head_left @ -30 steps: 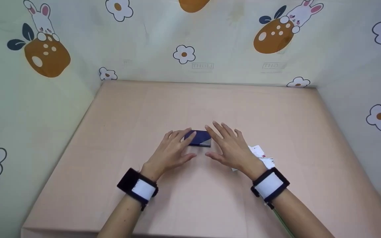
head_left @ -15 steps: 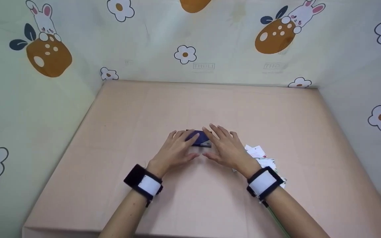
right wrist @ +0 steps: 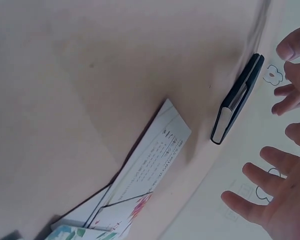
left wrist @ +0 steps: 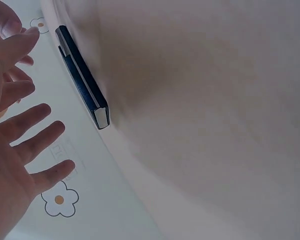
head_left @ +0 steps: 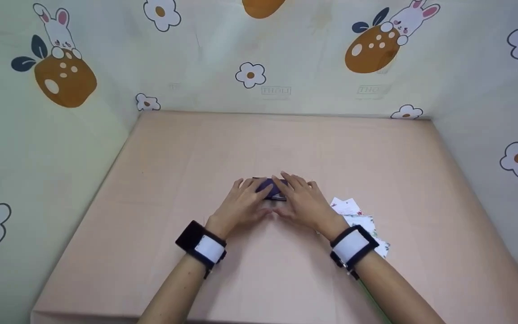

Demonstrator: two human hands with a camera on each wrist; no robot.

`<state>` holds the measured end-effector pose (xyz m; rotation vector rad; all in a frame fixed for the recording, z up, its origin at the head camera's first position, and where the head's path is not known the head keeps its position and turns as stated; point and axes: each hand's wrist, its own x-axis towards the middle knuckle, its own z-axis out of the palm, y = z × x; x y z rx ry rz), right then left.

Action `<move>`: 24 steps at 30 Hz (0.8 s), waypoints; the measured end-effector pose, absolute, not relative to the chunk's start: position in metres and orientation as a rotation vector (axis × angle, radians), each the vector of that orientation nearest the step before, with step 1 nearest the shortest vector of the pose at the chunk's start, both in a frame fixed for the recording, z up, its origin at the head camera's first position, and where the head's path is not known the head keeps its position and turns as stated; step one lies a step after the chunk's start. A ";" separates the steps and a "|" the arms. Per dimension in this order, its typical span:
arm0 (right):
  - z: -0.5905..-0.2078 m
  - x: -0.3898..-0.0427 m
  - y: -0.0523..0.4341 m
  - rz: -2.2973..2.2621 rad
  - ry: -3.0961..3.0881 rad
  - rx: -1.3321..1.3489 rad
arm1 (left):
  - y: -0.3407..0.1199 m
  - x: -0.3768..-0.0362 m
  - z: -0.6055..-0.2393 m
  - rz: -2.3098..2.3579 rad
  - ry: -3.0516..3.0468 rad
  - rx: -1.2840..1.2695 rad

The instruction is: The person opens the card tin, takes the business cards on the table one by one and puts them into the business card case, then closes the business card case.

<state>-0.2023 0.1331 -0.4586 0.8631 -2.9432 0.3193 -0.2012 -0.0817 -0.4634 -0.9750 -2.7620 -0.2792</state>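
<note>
A small dark-blue flat case [head_left: 275, 191] with a silver-grey corner lies on the table; the kind of case is unclear. Both wrist views show its thin edge, pale inside the dark covers. My left hand [head_left: 239, 204] hovers over its left side, fingers spread and slightly bent. Over its right side is my right hand [head_left: 307, 204], fingers loosely extended. In the left wrist view the left fingers [left wrist: 45, 145] stand apart from the case. The right wrist view likewise has a gap between the right fingers [right wrist: 265, 177] and the case. The hands partly cover it from above.
Several white printed cards [head_left: 361, 220] lie fanned beside my right wrist, some with floral patterns. The pink cloth-covered table [head_left: 187, 148] meets a patterned wall sheet [head_left: 313, 58] at the back. Each wrist wears a dark strap.
Both hands have moved inward toward each other over the case, the right hand slightly lower in the view. More of the cards shows behind the right wrist. The case lies about where it was.
</note>
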 end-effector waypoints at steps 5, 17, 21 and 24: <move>-0.461 -0.204 0.131 0.320 -2.962 0.858 | -0.083 -0.204 -0.467 -0.275 -2.790 -0.962; -0.466 -0.209 0.125 0.352 -2.937 0.908 | -0.081 -0.208 -0.472 -0.276 -2.904 -0.904; -0.465 -0.211 0.121 0.359 -2.936 0.918 | -0.080 -0.209 -0.474 -0.300 -2.897 -0.901; -0.466 -0.212 0.119 0.353 -2.924 0.924 | -0.080 -0.210 -0.474 -0.293 -2.891 -0.893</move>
